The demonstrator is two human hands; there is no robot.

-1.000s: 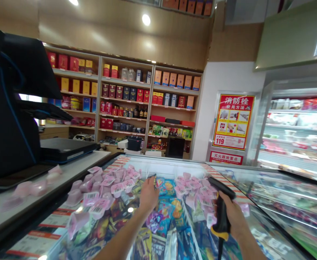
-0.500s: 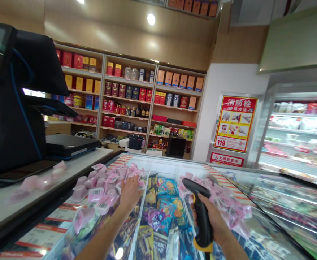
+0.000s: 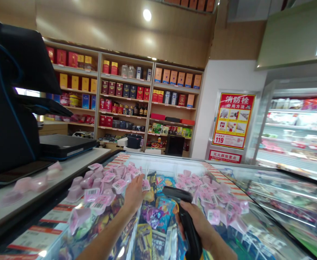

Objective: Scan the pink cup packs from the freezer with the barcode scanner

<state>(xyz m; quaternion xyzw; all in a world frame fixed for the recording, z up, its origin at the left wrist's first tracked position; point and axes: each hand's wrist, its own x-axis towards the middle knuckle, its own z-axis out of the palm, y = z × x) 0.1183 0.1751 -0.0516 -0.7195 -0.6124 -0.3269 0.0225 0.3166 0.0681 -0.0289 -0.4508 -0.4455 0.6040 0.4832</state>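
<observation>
My right hand (image 3: pixel 199 224) is wrapped round the handle of a black and yellow barcode scanner (image 3: pixel 187 220). Its head points left, towards my left hand (image 3: pixel 134 193). The fingers of my left hand are at the right edge of a heap of small pink cups (image 3: pixel 93 180) with barcode labels. One pink cup (image 3: pixel 146 185) shows its label just beside these fingertips, seemingly in their grip, though the fingers hide most of it. More pink cups (image 3: pixel 212 195) lie in a second heap to the right of the scanner. Both heaps rest on the glass top of a chest freezer (image 3: pixel 158 159).
Bright ice-cream packets (image 3: pixel 158 213) show under the glass. On the left counter (image 3: pixel 77 162) stand a black cash-register screen (image 3: pixel 28 54) and a few pink cups (image 3: pixel 31 184). Shelves of boxed goods (image 3: pixel 126 90) line the back wall; a lit chiller (image 3: pixel 296 130) is at right.
The scanner has moved left, closer to my left hand. My left hand has shifted slightly right, and the labelled pink cup at its fingertips has moved with it. The view has turned a little.
</observation>
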